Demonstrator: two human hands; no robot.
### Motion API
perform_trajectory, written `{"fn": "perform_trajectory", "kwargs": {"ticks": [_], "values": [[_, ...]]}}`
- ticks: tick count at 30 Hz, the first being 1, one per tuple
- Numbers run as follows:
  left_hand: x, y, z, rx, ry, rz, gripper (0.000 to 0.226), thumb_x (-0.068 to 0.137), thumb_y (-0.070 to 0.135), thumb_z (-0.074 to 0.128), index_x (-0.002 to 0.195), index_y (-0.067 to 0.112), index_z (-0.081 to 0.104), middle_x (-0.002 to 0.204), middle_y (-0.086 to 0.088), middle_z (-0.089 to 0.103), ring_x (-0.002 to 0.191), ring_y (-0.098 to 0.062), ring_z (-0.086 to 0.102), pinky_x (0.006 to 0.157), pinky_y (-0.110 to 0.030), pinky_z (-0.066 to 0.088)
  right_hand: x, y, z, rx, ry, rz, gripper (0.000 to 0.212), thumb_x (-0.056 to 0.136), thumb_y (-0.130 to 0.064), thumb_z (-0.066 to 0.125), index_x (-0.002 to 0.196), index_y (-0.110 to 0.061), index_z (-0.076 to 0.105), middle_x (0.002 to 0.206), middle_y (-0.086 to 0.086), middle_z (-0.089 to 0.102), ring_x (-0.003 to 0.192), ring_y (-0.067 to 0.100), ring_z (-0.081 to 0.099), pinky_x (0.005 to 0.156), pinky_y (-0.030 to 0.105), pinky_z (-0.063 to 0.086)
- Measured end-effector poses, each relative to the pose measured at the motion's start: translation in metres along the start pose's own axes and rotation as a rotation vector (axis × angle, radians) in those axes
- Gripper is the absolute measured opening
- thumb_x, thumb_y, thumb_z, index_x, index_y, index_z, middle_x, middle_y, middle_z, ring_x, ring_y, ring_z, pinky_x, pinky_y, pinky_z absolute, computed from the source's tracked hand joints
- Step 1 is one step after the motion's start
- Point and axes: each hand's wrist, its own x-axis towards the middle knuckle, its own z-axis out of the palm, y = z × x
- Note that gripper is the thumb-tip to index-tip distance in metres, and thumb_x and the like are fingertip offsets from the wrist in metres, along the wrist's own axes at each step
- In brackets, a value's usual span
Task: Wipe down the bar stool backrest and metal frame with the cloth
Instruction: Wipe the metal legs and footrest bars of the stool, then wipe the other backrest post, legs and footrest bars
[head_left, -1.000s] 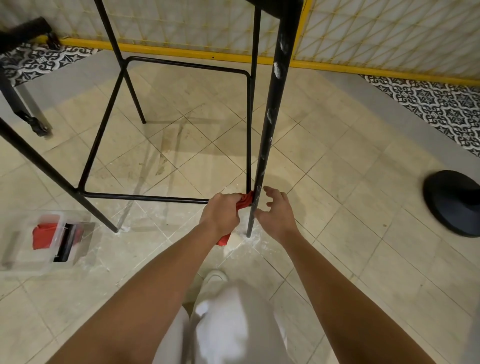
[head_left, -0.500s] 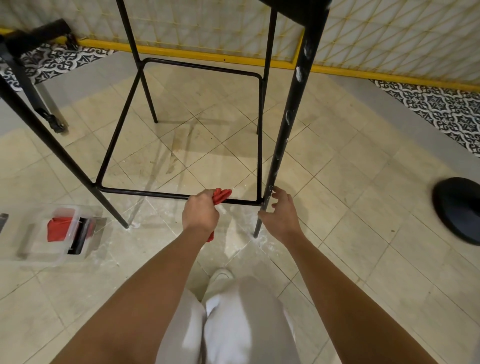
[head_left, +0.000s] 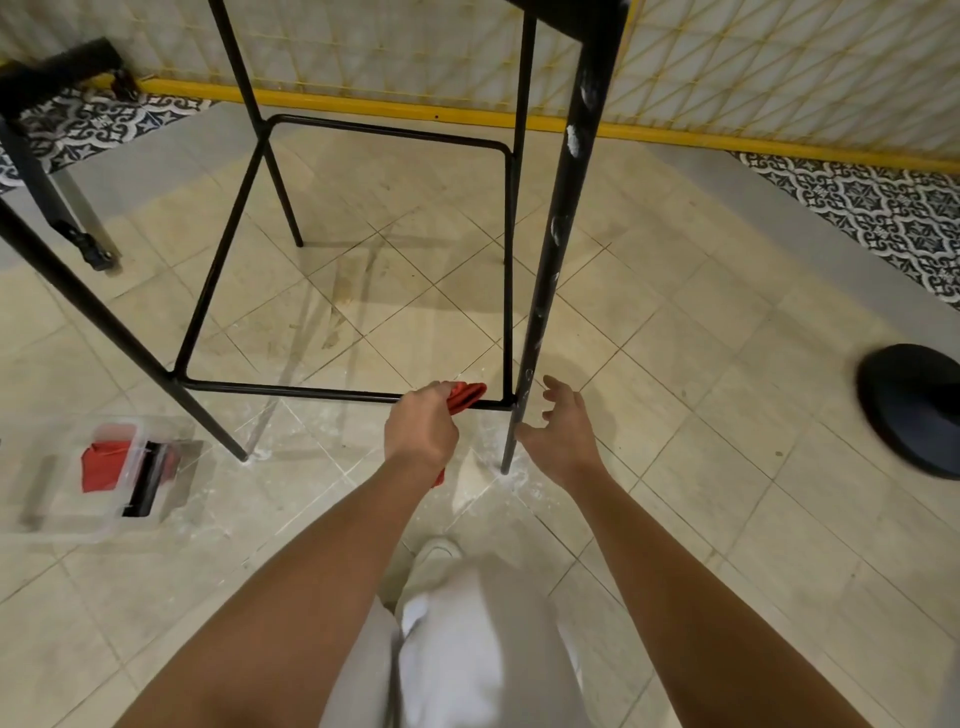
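One risk — your left hand (head_left: 421, 431) clamps the crumpled red cloth (head_left: 466, 397) on the right end of the black metal stool's lower rail (head_left: 291, 389), yet your right hand (head_left: 563, 434), fingers spread, holds nothing beside the white-flecked leg (head_left: 550, 260) — a hard swipe could set it skidding.

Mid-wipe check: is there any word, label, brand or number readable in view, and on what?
None readable.
stool leg: only white smudges, no lettering.
red cloth in the left hand: plain.
clear plastic box: no label visible.
patterned tiles: ornament, not writing.
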Motion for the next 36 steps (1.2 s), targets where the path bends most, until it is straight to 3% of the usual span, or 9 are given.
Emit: {"fn": "perform_trajectory", "kwargs": {"ticks": [4,10,13,17,19,22,23,27,36], "values": [[-0.002,0.021,0.015,0.003,-0.051,0.129,0.043,0.088,-0.004,0.047,0.127,0.014,0.056,0.107,-0.007,0.065,0.093,-0.026,0.061,0.077,-0.03,0.049,0.0,0.003,0.002,0.007,-0.009,-0.009,0.076,0.08,-0.014,0.069,0.144,-0.015,0.028,0.144,0.002,0.034,0.127,0.021,0.043,0.101,0.038,0.044],[0.0,0.016,0.018,0.12,-0.172,0.313,0.057,0.085,0.0,0.051,0.138,0.023,0.046,0.129,0.0,0.058,0.104,-0.025,0.061,0.089,-0.035,0.051,0.001,0.008,0.002,0.028,-0.014,0.001,0.075,0.08,-0.017,0.07,0.144,-0.015,0.029,0.143,0.003,0.035,0.127,0.022,0.043,0.103,0.037,0.042],[0.006,0.005,0.011,0.101,-0.167,0.249,0.06,0.088,0.0,0.048,0.139,0.032,0.044,0.146,0.006,0.044,0.122,-0.021,0.054,0.099,-0.033,0.047,0.001,0.007,0.002,0.02,-0.012,-0.003,0.074,0.081,-0.018,0.07,0.143,-0.015,0.029,0.142,0.002,0.035,0.126,0.02,0.043,0.103,0.037,0.042],[0.004,0.019,0.012,0.055,-0.053,0.146,0.052,0.089,0.0,0.047,0.136,0.024,0.05,0.125,-0.006,0.063,0.107,-0.029,0.06,0.088,-0.034,0.05,0.0,0.004,0.0,0.009,-0.016,-0.007,0.074,0.081,-0.012,0.067,0.144,-0.016,0.029,0.143,0.002,0.034,0.127,0.02,0.043,0.103,0.037,0.042],[0.0,0.024,0.015,0.062,-0.092,0.192,0.051,0.089,0.001,0.048,0.134,0.025,0.051,0.11,-0.008,0.067,0.097,-0.03,0.063,0.079,-0.033,0.051,-0.001,0.003,-0.002,0.004,-0.013,-0.016,0.073,0.081,-0.013,0.067,0.144,-0.017,0.029,0.143,0.002,0.034,0.126,0.02,0.043,0.096,0.031,0.046],[0.001,0.019,0.01,0.042,-0.153,0.231,0.047,0.09,0.009,0.051,0.132,0.031,0.054,0.104,-0.006,0.068,0.091,-0.029,0.064,0.076,-0.036,0.054,-0.004,0.0,-0.009,-0.009,-0.022,-0.022,0.072,0.082,-0.013,0.066,0.144,-0.018,0.029,0.142,0.001,0.034,0.119,0.019,0.047,0.057,0.013,0.046],[0.003,0.016,0.008,0.046,-0.17,0.236,0.045,0.091,0.01,0.052,0.13,0.032,0.055,0.105,-0.006,0.069,0.091,-0.028,0.064,0.076,-0.036,0.054,-0.004,-0.001,-0.01,-0.01,-0.026,-0.022,0.072,0.083,-0.014,0.066,0.144,-0.017,0.029,0.141,0.001,0.034,0.114,0.018,0.049,0.054,0.012,0.045],[-0.003,0.013,-0.009,0.001,-0.173,0.243,0.028,0.09,0.009,0.053,0.113,0.017,0.066,0.093,-0.009,0.069,0.077,-0.025,0.06,0.063,-0.026,0.043,-0.009,-0.011,-0.014,-0.017,0.005,-0.046,0.072,0.082,-0.017,0.068,0.144,-0.017,0.03,0.14,0.003,0.036,0.122,0.019,0.046,0.095,0.029,0.046],[-0.034,0.027,-0.064,-0.264,-0.07,0.213,0.03,0.088,0.017,0.061,0.118,0.016,0.057,0.101,-0.007,0.07,0.09,-0.024,0.064,0.074,-0.025,0.045,-0.038,-0.058,-0.045,0.023,0.043,-0.145,0.073,0.082,-0.008,0.066,0.144,-0.016,0.03,0.142,0.004,0.035,0.129,0.022,0.041,0.104,0.036,0.041]]}}
